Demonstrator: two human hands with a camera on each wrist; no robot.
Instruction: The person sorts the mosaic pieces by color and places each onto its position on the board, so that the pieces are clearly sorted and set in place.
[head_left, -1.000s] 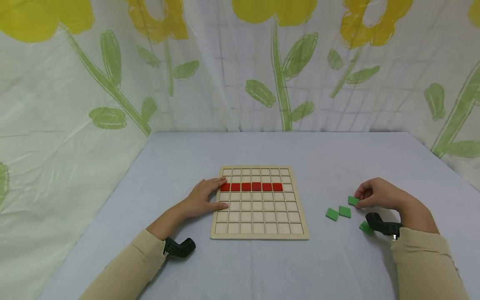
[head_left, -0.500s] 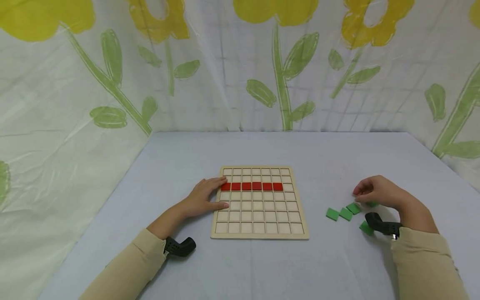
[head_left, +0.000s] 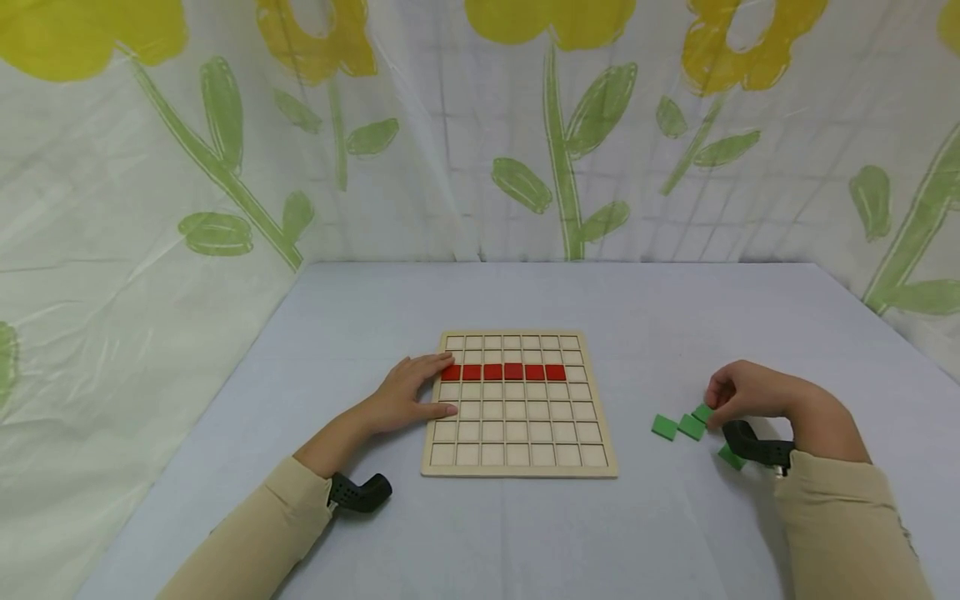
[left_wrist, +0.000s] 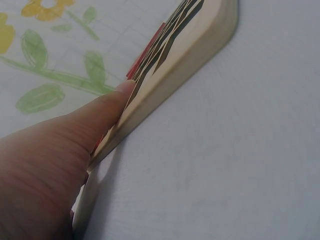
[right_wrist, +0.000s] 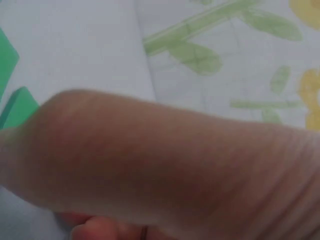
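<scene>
A pale wooden grid board (head_left: 515, 432) lies on the table, with a row of red square tiles (head_left: 513, 372) across one of its upper rows. My left hand (head_left: 408, 395) rests on the board's left edge, fingers and thumb spread and fairly straight. In the left wrist view the thumb lies over the board's rim (left_wrist: 165, 95). To the right of the board, my right hand (head_left: 757, 390) pinches a green square tile (head_left: 702, 412) between thumb and fingertips, close to the table. In the right wrist view the hand hides most of its fingers; green tiles (right_wrist: 20, 107) show at the left.
Two flat green tiles, one at the left (head_left: 663, 427) and one beside it (head_left: 691, 427), lie left of the right hand. Another green tile (head_left: 731, 457) is partly covered by the black wrist camera (head_left: 753, 446). A flower-printed curtain (head_left: 480, 125) hangs behind the table.
The right hand lets go of a green tile beside the others, lifts slightly, then comes down and closes on a tile there. A tile seen under the hand is now hidden. The left hand stays still.
</scene>
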